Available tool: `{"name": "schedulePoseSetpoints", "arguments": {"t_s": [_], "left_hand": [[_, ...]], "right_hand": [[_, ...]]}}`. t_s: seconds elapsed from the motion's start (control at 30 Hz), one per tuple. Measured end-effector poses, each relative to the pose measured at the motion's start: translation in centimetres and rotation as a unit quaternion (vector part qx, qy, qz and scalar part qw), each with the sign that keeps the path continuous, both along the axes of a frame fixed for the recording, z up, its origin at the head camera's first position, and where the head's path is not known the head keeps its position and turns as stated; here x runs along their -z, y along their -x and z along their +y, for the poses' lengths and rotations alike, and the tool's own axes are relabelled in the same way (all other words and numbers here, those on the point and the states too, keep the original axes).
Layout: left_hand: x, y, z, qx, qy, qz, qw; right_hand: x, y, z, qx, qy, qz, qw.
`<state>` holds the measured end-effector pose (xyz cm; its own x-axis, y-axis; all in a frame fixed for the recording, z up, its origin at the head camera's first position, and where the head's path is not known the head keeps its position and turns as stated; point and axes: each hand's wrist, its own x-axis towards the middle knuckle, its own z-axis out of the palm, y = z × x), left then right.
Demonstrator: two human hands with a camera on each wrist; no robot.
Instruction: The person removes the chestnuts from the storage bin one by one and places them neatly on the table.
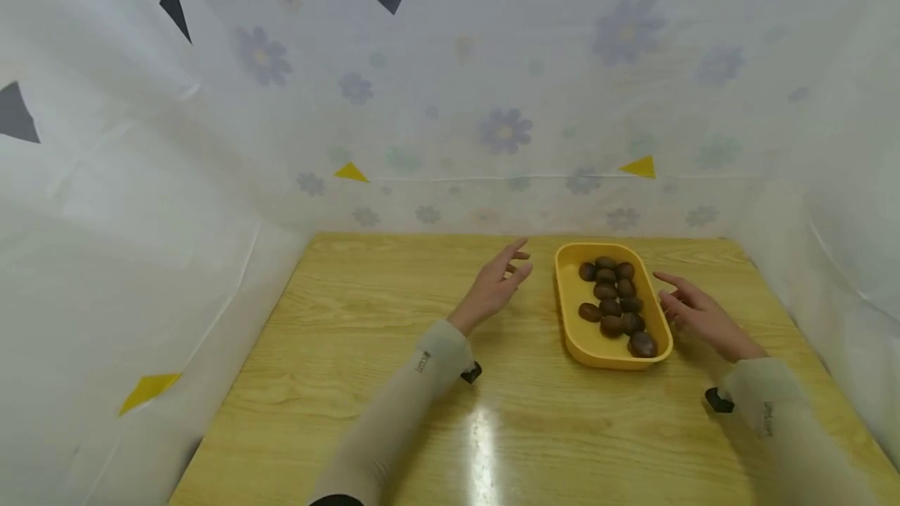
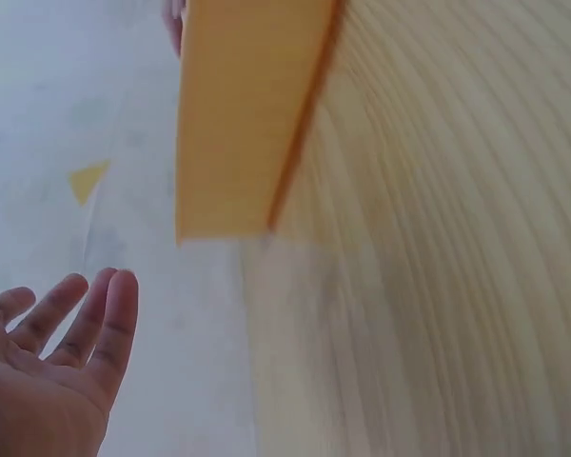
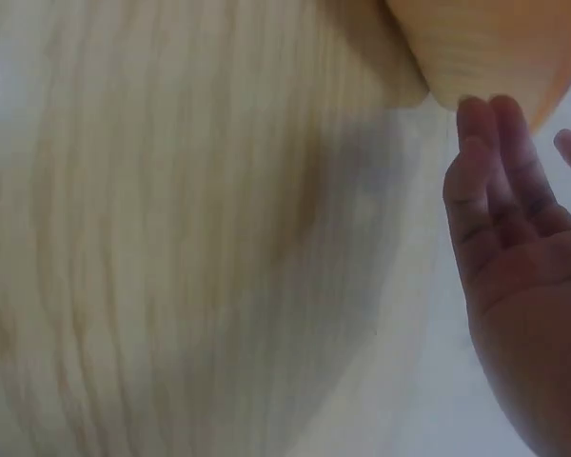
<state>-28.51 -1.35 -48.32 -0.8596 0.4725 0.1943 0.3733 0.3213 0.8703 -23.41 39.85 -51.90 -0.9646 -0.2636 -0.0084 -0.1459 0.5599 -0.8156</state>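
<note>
A yellow tray [image 1: 576, 334] with rounded corners stands on the right part of the table. Several dark brown, roundish nut-like things [image 1: 610, 326] lie in it, mostly along its right side. To the tray's left, apart from it, my left hand [image 1: 492, 287] hovers with its fingers extended; the left wrist view shows this hand [image 2: 67, 362] holding nothing. My right hand [image 1: 699, 317] is close beside the tray's right wall, fingers loosely bent. In the right wrist view the fingertips [image 3: 476, 114] appear near the tray wall [image 3: 495, 48]; whether they touch it I cannot tell.
The wood-grain table [image 1: 337, 350] ends at a white flowered curtain [image 1: 436, 115] at the back. White sheeting [image 1: 126, 256] hangs along both sides. Black bands with small dark devices [image 1: 471, 372] sit at both wrists.
</note>
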Motion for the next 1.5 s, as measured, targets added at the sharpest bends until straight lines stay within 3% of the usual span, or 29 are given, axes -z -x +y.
{"name": "schedulePoseSetpoints", "arguments": {"t_s": [0.33, 0.5, 0.7, 0.93, 1.13, 1.27, 1.5], "left_hand": [[-0.5, 0.2, 7.4, 0.039, -0.067, -0.105, 0.9915], [-0.8, 0.1, 10.1, 0.039, -0.096, -0.154, 0.9827], [-0.8, 0.0, 12.3, 0.038, -0.090, -0.193, 0.9762], [-0.6, 0.0, 14.2, -0.015, -0.080, -0.217, 0.9727], [-0.5, -0.6, 15.8, -0.075, -0.094, -0.258, 0.9585], [-0.5, -1.1, 16.4, -0.121, -0.082, -0.263, 0.9537], [0.2, -1.5, 17.2, -0.141, -0.053, -0.262, 0.9533]], "right_hand": [[0.1, 0.1, -1.1, 0.004, 0.001, 0.013, 0.9999], [-0.1, -0.1, -1.1, 0.010, 0.003, 0.029, 0.9995], [-0.2, -0.3, -1.1, 0.019, -0.002, 0.034, 0.9993], [-0.1, -0.3, -1.0, 0.018, -0.008, 0.031, 0.9993], [0.1, -0.3, -1.0, 0.012, 0.000, 0.019, 0.9997], [0.2, -0.4, -1.0, 0.014, -0.001, 0.014, 0.9998], [0.0, -0.8, -0.8, 0.017, -0.015, 0.015, 0.9996]]}}
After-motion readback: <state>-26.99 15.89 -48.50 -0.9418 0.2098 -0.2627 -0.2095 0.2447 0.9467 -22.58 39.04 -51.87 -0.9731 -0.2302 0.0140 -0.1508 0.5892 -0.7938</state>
